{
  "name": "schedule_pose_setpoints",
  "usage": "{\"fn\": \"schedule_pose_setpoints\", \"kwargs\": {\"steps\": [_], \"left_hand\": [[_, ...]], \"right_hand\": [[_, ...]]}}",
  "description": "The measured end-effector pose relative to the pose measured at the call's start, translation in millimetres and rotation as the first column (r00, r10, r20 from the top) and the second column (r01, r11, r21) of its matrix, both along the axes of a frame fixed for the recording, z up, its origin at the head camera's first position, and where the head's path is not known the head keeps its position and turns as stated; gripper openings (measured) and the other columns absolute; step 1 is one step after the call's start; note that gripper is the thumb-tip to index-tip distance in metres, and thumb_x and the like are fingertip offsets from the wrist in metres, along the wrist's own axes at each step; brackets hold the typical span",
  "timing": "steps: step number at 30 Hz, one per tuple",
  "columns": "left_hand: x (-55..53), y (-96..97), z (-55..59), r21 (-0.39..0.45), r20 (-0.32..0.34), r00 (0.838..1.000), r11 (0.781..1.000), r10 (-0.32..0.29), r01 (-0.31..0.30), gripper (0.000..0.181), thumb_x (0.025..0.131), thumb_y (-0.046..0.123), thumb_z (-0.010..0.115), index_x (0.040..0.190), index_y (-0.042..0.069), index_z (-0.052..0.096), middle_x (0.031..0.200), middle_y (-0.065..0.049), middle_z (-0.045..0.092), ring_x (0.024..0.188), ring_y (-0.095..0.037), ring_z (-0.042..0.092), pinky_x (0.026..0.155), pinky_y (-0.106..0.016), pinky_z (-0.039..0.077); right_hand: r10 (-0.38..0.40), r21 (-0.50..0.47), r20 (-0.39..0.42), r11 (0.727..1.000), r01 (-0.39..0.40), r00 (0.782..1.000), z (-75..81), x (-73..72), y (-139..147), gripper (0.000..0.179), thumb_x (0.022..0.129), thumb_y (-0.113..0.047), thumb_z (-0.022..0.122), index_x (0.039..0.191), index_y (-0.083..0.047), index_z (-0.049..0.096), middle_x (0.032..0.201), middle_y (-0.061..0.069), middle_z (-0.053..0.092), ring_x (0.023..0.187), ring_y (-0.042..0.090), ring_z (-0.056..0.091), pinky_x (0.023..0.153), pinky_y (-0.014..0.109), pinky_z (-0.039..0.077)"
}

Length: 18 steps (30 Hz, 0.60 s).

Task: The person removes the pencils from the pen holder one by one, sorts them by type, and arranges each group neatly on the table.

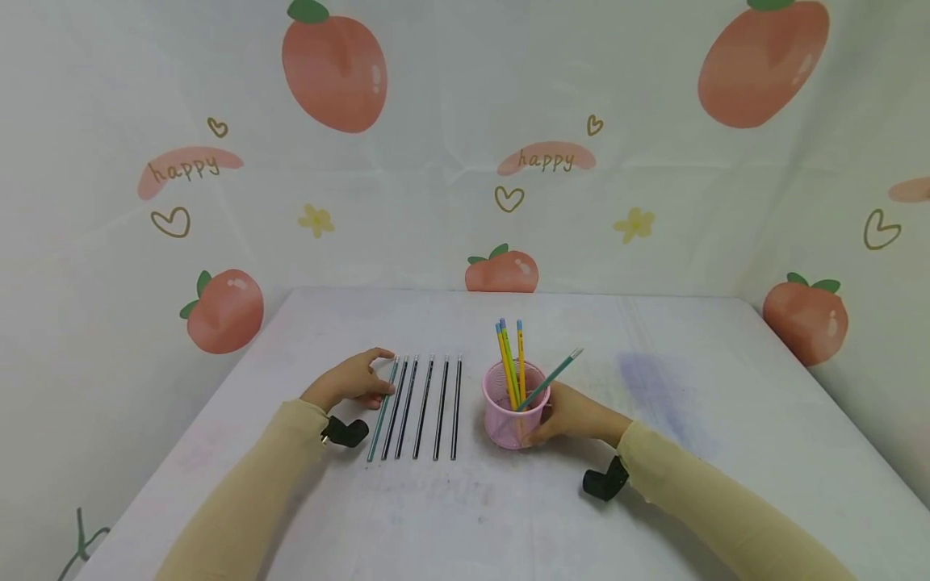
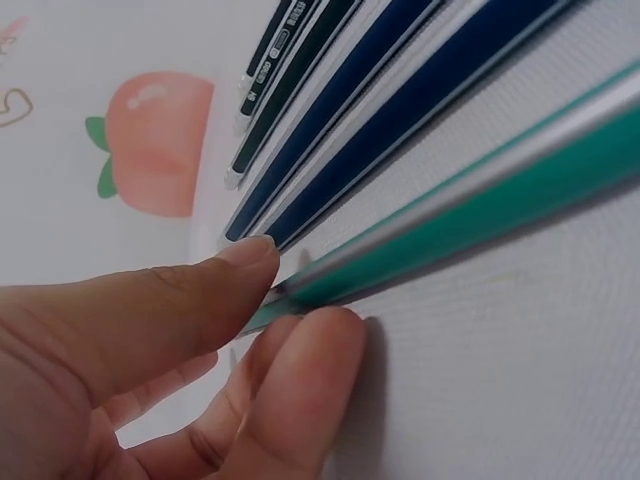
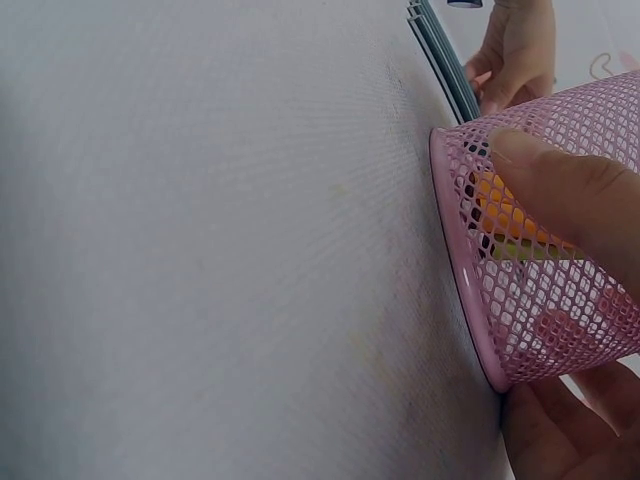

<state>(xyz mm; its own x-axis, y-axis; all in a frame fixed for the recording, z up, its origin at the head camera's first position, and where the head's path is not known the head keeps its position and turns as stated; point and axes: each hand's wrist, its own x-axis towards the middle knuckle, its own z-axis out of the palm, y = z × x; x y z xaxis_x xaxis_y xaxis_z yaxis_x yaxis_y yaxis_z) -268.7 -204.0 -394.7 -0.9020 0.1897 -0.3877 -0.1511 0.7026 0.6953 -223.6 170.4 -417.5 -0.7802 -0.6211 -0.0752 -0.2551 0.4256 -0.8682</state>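
Observation:
My left hand (image 1: 353,379) is at the left end of a row of pencils, thumb and a finger pinching the far end of the teal pencil (image 2: 470,210). That pencil lies on the table beside several dark pencils (image 1: 436,411), spread side by side. To the right of the row, my right hand (image 1: 577,415) grips the side of a pink mesh pencil cup (image 1: 501,424), thumb along its wall in the right wrist view. Upright in the cup are yellow pencils (image 1: 521,355) and a lime-green pencil (image 1: 510,363). Another teal pencil (image 1: 558,369) leans out over the rim to the right.
The white tabletop (image 1: 523,516) carries a faint purple stain (image 1: 661,399) on the right. Behind it hangs a white backdrop (image 1: 421,218) printed with fruit, hearts and flowers. A black wrist mount (image 1: 345,432) sits at the left cuff, a similar mount (image 1: 605,480) at the right.

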Motion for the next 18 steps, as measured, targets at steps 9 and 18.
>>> {"fn": "schedule_pose_setpoints", "kwargs": {"steps": [9,18], "left_hand": [[1.9,0.8,22.1,0.069,-0.110,0.994,0.997,-0.023,0.031,0.057,0.095,0.016,0.061,0.145,0.002,0.036,0.099,-0.020,0.061,0.078,-0.020,0.063,0.071,-0.031,0.059],[21.8,40.2,74.2,0.227,-0.378,0.925,0.967,-0.023,0.117,0.041,0.098,0.020,0.057,0.137,0.007,0.049,0.107,-0.017,0.061,0.094,-0.026,0.064,0.089,-0.038,0.056]], "right_hand": [[0.002,0.000,-0.003,1.000,-0.002,1.000,-1.3,-0.9,0,0.083,0.071,-0.016,0.086,0.140,-0.001,0.041,0.130,0.013,0.057,0.107,0.022,0.056,0.094,0.036,0.053],[-0.006,-0.009,0.016,1.000,0.006,1.000,-0.8,-1.2,0,0.089,0.071,-0.018,0.087,0.143,-0.003,0.036,0.132,0.013,0.056,0.110,0.024,0.055,0.098,0.043,0.051]]}}
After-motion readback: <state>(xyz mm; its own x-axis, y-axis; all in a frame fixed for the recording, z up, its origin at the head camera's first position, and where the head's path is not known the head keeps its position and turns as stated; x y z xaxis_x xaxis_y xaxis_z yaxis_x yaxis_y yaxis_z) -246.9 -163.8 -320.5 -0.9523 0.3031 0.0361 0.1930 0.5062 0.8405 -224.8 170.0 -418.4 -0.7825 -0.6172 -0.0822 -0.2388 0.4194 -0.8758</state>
